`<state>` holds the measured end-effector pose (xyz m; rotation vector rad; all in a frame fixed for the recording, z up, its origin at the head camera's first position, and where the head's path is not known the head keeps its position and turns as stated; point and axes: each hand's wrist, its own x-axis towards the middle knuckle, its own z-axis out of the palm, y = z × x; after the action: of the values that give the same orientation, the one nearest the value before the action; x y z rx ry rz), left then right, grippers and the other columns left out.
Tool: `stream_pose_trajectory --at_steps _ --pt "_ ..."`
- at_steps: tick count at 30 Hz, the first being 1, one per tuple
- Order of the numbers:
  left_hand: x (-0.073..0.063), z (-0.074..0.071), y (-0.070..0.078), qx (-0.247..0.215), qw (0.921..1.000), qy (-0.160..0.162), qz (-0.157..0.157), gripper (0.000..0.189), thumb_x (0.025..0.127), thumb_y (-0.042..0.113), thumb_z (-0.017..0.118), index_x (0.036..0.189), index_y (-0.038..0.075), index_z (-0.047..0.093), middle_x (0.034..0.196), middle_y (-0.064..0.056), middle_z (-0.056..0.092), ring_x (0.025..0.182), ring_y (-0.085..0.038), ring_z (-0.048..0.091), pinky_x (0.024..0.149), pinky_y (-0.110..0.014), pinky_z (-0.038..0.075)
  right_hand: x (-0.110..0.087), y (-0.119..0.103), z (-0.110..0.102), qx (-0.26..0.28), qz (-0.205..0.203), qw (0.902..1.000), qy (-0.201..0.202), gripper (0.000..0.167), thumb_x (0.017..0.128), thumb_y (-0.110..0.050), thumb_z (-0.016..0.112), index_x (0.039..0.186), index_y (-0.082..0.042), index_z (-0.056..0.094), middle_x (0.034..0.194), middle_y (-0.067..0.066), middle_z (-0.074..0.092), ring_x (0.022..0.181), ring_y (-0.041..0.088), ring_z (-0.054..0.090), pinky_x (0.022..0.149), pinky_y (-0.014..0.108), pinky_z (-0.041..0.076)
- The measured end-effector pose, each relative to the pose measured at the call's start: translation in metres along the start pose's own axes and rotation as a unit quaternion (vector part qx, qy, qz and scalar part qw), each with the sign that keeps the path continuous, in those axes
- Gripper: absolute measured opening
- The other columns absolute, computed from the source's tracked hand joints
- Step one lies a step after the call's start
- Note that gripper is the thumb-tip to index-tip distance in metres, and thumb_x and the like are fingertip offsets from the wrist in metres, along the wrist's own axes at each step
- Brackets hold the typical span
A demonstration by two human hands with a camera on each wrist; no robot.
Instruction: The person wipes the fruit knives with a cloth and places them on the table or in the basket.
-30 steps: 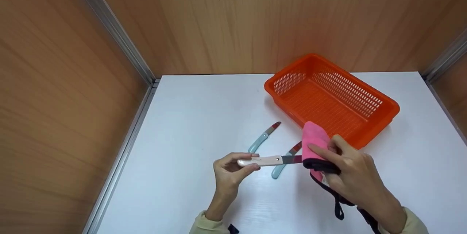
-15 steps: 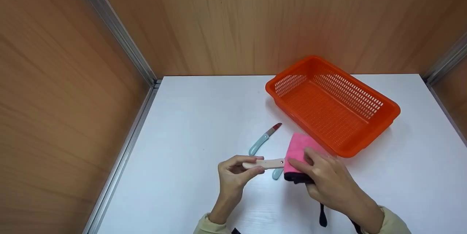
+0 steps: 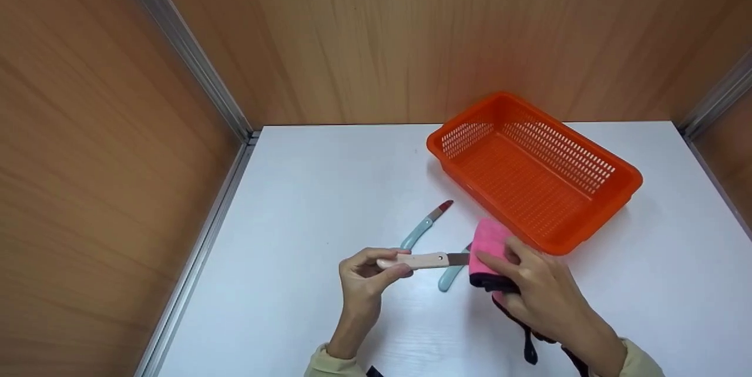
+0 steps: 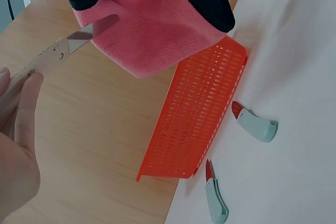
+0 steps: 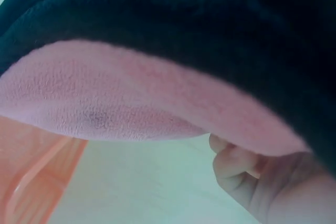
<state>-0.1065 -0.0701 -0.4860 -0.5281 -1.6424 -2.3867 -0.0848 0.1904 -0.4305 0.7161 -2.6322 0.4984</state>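
My left hand [image 3: 361,289] pinches the pale handle of a knife [image 3: 418,261] between thumb and fingers, its blade pointing right. My right hand [image 3: 543,292] grips a folded pink cloth [image 3: 486,242] with black edging around the far part of the blade. In the head view the bare steel by the handle shows, while the tip is hidden by the cloth. The left wrist view has the blade lying against the pink cloth [image 4: 157,30], its end reddish. Pink fabric [image 5: 105,87] and a black border fill most of the right wrist view. A dark strap hangs below the cloth.
Two knives with light blue handles lie on the white table: one knife [image 3: 418,232] behind the left hand, another knife [image 3: 451,277] partly under the held one. An orange plastic basket [image 3: 517,171] stands beyond the right hand. Wooden panels [image 3: 376,42] enclose the table's back and sides.
The cloth slid left along the blade up to the handle, then back right a little, so part of the blade shows again. The left hand keeps its pinch, shifting slightly right then left.
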Motion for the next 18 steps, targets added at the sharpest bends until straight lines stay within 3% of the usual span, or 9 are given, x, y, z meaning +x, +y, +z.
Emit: stream_pose_trajectory --at_steps 5,11,18 --pt "0.002 -0.005 -0.001 0.006 0.9996 0.021 -0.020 0.024 0.077 -0.003 0.074 0.097 -0.009 0.064 0.095 -0.021 0.069 0.082 -0.032 0.069 0.069 -0.046 0.058 -0.005 0.010 0.001 0.000 -0.004 0.9996 0.029 0.060 0.054 -0.015 0.091 0.109 -0.023 0.072 0.081 0.002 0.048 0.054 0.005 0.038 0.046 0.014 0.043" --pt "0.011 -0.015 -0.006 -0.004 0.9982 0.055 -0.024 0.029 0.079 -0.008 0.069 0.102 -0.019 0.057 0.098 -0.022 0.068 0.084 -0.030 0.068 0.069 -0.044 0.059 -0.015 0.022 -0.002 0.003 0.023 0.9991 0.036 0.057 0.054 -0.004 0.085 0.107 -0.021 0.073 0.082 0.003 0.048 0.050 0.001 0.031 0.042 0.011 0.037" --pt "0.027 -0.012 -0.011 0.006 0.9949 0.091 -0.042 0.032 0.080 -0.005 0.071 0.106 -0.017 0.057 0.101 -0.028 0.066 0.079 -0.031 0.069 0.066 -0.039 0.060 -0.029 0.032 -0.004 0.018 0.056 0.9971 0.049 0.052 0.056 0.004 0.079 0.103 -0.016 0.075 0.078 0.000 0.044 0.051 -0.001 0.033 0.044 0.011 0.041"
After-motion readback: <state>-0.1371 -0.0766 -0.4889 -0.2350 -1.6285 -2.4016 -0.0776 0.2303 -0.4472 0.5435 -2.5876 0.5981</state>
